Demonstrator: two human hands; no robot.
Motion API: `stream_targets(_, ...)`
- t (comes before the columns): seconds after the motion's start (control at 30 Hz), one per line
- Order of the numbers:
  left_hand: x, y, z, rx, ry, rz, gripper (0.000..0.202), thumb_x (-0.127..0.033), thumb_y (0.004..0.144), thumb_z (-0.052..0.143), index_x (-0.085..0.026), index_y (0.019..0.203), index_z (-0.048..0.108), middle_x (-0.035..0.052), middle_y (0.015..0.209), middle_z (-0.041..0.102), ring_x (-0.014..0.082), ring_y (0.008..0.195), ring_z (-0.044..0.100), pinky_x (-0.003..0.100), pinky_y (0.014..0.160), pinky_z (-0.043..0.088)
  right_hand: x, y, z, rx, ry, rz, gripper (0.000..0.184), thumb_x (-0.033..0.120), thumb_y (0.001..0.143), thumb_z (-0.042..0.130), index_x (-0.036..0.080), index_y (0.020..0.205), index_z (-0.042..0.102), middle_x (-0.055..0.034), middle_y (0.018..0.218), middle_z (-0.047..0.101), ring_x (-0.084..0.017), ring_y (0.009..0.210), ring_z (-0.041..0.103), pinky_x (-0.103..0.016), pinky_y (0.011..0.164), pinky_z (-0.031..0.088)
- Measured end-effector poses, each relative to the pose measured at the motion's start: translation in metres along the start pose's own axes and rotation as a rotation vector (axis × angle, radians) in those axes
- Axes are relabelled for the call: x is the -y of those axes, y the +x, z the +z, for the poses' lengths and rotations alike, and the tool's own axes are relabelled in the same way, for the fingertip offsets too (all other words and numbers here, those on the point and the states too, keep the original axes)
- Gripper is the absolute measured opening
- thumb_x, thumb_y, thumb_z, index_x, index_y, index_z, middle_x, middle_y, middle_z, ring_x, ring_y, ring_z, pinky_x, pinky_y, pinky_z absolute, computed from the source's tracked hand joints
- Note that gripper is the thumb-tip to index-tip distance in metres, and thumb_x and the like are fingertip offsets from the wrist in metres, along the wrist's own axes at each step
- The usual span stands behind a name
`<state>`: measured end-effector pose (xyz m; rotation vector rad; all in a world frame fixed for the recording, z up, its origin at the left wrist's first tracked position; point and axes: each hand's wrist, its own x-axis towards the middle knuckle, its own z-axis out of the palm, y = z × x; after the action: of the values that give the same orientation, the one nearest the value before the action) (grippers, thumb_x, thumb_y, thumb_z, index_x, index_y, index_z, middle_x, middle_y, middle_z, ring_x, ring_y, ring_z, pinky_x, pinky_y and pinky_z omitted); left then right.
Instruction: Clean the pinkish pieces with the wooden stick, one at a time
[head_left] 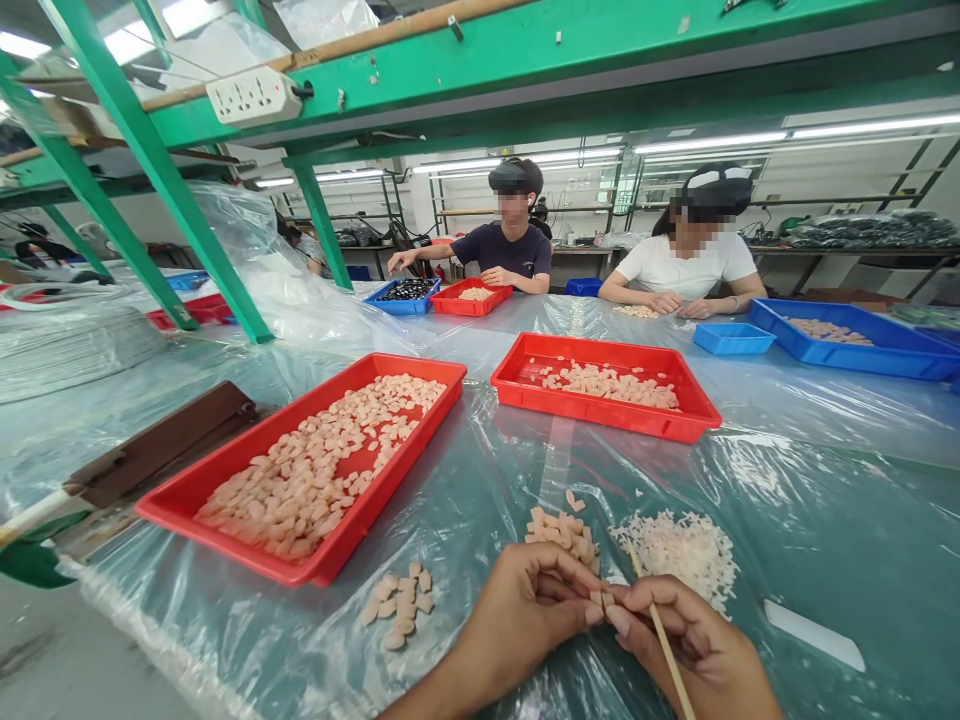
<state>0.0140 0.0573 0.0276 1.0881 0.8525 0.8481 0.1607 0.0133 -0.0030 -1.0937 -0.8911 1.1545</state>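
A small pale pink piece sits pinched between fingertips at the table's near edge. A thin wooden stick slants beside it.

The small piece pinched between the fingertips of the left hand and the right hand looks like smooth, pale pink plastic with a dull sheen. The thin stick lying across the right hand looks like bare, matt wood. Just beyond the hands, a heap of like pink pieces has the same soft finish, and the white heap beside it looks crumbly and matt. Under both hands, the clear plastic sheet is glossy and wrinkled. To the left, beyond the left hand, the red tray is smooth moulded plastic, faintly shiny.
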Motion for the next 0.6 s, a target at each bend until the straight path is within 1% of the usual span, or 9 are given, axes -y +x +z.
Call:
stream_targets(0.13, 0.000, 0.000, 0.000, -0.004, 0.022, 0.008, 0.028, -0.030, 0.057, 0.085, -0.010, 0.071, 0.070, 0.0050, 0.069, 0.072, 0.0113, 0.060, 0.061, 0.022, 0.060, 0.045, 0.001, 0.000, 0.003, -0.001, 0.048, -0.010, 0.028, 0.040, 0.061, 0.083, 0.023, 0.068, 0.062, 0.0033, 0.067, 0.076, -0.007, 0.060, 0.069, -0.006, 0.061, 0.047)
stream_targets(0.23, -0.003, 0.000, 0.003, -0.019, 0.073, 0.010, 0.029, -0.032, 0.058, 0.084, -0.010, 0.071, 0.071, 0.0068, 0.071, 0.072, 0.0126, 0.061, 0.061, 0.023, 0.061, 0.044, 0.001, 0.000, 0.003, -0.002, 0.046, -0.012, 0.028, 0.039, 0.062, 0.083, 0.023, 0.067, 0.061, 0.0029, 0.068, 0.075, -0.007, 0.062, 0.069, -0.006, 0.062, 0.046)
stream_targets(0.3, -0.005, 0.000, 0.005, -0.022, 0.104, 0.015, 0.025, -0.029, 0.060, 0.081, -0.009, 0.071, 0.070, 0.0064, 0.069, 0.071, 0.0128, 0.061, 0.060, 0.023, 0.061, 0.044, 0.001, 0.000, 0.003, -0.003, 0.028, -0.001, 0.028, 0.040, 0.062, 0.082, 0.023, 0.067, 0.060, 0.0027, 0.068, 0.075, -0.008, 0.065, 0.069, -0.006, 0.063, 0.046)
stream_targets(0.37, -0.006, 0.000, 0.007, -0.027, 0.160, 0.041, 0.016, -0.023, 0.064, 0.076, -0.010, 0.071, 0.070, 0.0047, 0.067, 0.069, 0.0125, 0.060, 0.058, 0.022, 0.059, 0.043, 0.002, 0.001, 0.002, -0.004, -0.002, -0.002, 0.028, 0.041, 0.063, 0.081, 0.023, 0.067, 0.059, 0.0025, 0.067, 0.074, -0.009, 0.065, 0.069, -0.007, 0.064, 0.047)
stream_targets(0.43, -0.008, 0.001, 0.006, -0.066, 0.266, 0.122, 0.006, -0.016, 0.068, 0.068, -0.011, 0.071, 0.069, 0.0026, 0.066, 0.066, 0.0123, 0.059, 0.056, 0.021, 0.057, 0.042, 0.003, 0.004, -0.001, -0.018, -0.069, -0.021, 0.027, 0.039, 0.064, 0.080, 0.023, 0.068, 0.059, 0.0017, 0.068, 0.074, -0.011, 0.066, 0.069, -0.009, 0.064, 0.048)
stream_targets(0.47, -0.008, 0.001, 0.005, -0.101, 0.350, 0.182, 0.004, -0.013, 0.070, 0.065, -0.012, 0.072, 0.068, 0.0016, 0.066, 0.064, 0.0122, 0.059, 0.055, 0.021, 0.056, 0.041, 0.003, 0.006, -0.003, -0.028, -0.107, -0.033, 0.026, 0.038, 0.064, 0.080, 0.023, 0.068, 0.059, 0.0011, 0.069, 0.074, -0.012, 0.067, 0.069, -0.011, 0.064, 0.048)
stream_targets(0.53, -0.010, 0.003, 0.002, -0.173, 0.545, 0.307, 0.012, -0.006, 0.071, 0.059, -0.014, 0.074, 0.068, 0.0005, 0.068, 0.062, 0.0125, 0.059, 0.054, 0.022, 0.056, 0.041, 0.002, 0.011, -0.006, -0.041, -0.161, -0.046, 0.024, 0.036, 0.066, 0.078, 0.023, 0.069, 0.058, 0.0002, 0.072, 0.074, -0.013, 0.069, 0.069, -0.013, 0.064, 0.049)
stream_targets(0.6, -0.012, 0.004, -0.002, -0.212, 0.740, 0.394, 0.019, -0.002, 0.073, 0.056, -0.015, 0.078, 0.068, 0.0007, 0.071, 0.063, 0.0140, 0.063, 0.056, 0.023, 0.060, 0.043, 0.001, 0.016, -0.009, -0.024, -0.173, -0.044, 0.022, 0.036, 0.069, 0.076, 0.023, 0.069, 0.058, -0.0007, 0.074, 0.073, -0.014, 0.070, 0.069, -0.015, 0.063, 0.050)
